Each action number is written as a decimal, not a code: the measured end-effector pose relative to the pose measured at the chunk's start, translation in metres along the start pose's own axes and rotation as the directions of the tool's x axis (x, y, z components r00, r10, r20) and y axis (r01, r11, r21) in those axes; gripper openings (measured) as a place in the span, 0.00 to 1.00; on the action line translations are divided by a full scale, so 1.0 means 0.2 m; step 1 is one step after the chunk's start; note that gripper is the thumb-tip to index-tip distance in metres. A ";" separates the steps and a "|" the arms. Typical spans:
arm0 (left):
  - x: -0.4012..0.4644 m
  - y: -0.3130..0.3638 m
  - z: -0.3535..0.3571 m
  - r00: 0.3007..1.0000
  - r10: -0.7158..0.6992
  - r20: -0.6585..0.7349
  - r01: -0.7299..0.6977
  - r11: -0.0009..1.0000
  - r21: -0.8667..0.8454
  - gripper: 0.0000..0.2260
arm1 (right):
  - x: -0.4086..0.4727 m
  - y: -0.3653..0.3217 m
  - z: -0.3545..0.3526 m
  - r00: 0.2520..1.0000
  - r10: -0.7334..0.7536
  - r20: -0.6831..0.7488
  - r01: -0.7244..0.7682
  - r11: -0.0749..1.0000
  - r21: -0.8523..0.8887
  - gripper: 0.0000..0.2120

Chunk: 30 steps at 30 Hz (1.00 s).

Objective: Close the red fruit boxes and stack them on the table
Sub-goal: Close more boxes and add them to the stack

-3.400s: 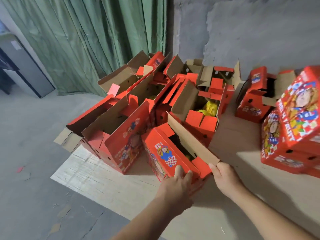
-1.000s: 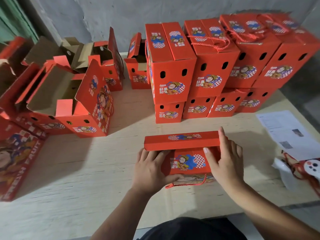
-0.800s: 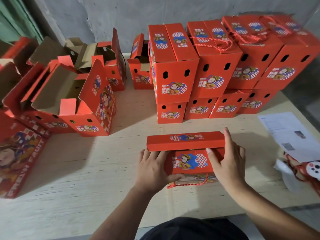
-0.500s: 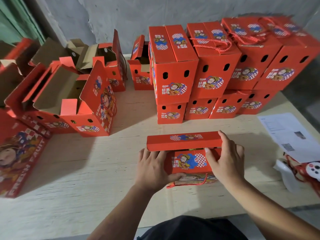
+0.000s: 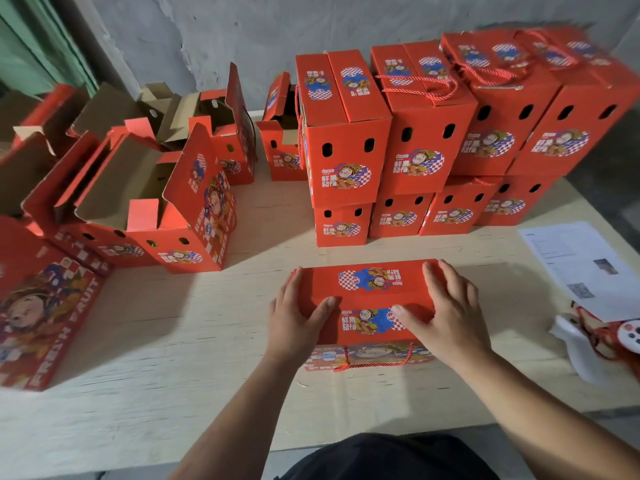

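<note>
Red box sits on the table directly in front of the person, near the front edge. Both top flaps lie flat; lid appears closed. A red rope handle hangs over the side facing the person.

Left hand: rests on the box's left end, palm on the corner, fingers straight along the edge, thumb laid on top. Flat, not gripping.

Right hand: lies flat on the right part of the lid, fingers spread and extended, thumb pointing inward across the front flap. Pressing or resting; nothing held.

Behind the box, against the wall: stack of closed red boxes, two tiers, four across, some with rope handles on top.

Left side of table: several open boxes, flaps up, brown insides showing. One more open box stands just left of the stack. A box at the far left shows its large printed face.

Right edge of table: printed sheet; beside it a white and red item, identity unclear.
</note>
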<state>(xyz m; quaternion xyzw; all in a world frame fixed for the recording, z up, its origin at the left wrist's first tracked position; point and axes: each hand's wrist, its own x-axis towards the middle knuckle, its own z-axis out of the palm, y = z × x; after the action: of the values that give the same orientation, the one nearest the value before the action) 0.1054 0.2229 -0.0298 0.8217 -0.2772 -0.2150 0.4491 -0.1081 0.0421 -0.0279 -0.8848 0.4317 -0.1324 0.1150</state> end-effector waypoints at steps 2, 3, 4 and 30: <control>0.00 0.02 0.00 1.000 -0.018 0.014 0.017 0.999 0.027 0.45 | 0.00 -0.01 -0.02 1.000 0.016 0.021 -0.017 0.999 0.044 0.44; 0.00 0.02 0.00 0.999 -0.028 0.018 0.027 0.998 0.060 0.46 | 0.01 -0.02 -0.02 0.999 0.023 0.026 -0.025 0.997 0.068 0.42; 0.01 0.03 -0.01 0.999 -0.042 0.022 0.040 0.995 0.091 0.48 | 0.01 -0.02 -0.03 0.999 0.027 0.037 -0.031 0.996 0.088 0.40; 0.18 0.05 -0.08 0.985 0.042 0.170 -0.125 0.850 0.513 0.38 | 0.20 0.00 -0.09 0.913 -0.024 0.407 0.030 1.000 -0.008 0.43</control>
<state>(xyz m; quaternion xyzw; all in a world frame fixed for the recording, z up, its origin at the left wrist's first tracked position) 0.1388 0.2047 -0.0174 0.8809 -0.3939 -0.1744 0.1962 -0.0908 0.0092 -0.0050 -0.8996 0.3870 0.0563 0.1942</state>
